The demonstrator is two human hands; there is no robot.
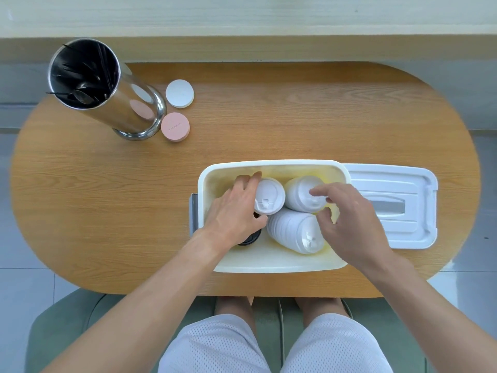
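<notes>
Oval wooden table (107,197): cream plastic bin (269,261) holds stacked white plastic cup lids. Left hand (234,211) grips the left lid stack (269,196); right hand (349,222), fingers spread, touches the rear lid stack (298,195).

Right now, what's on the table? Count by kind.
White lid stacks: 3, in the bin
Dark lid stack: 1, partly hidden
Bin: 1
Bin cover: 1
Round discs: 2, white and pink
Metal canister: 1
Total: 9
</notes>
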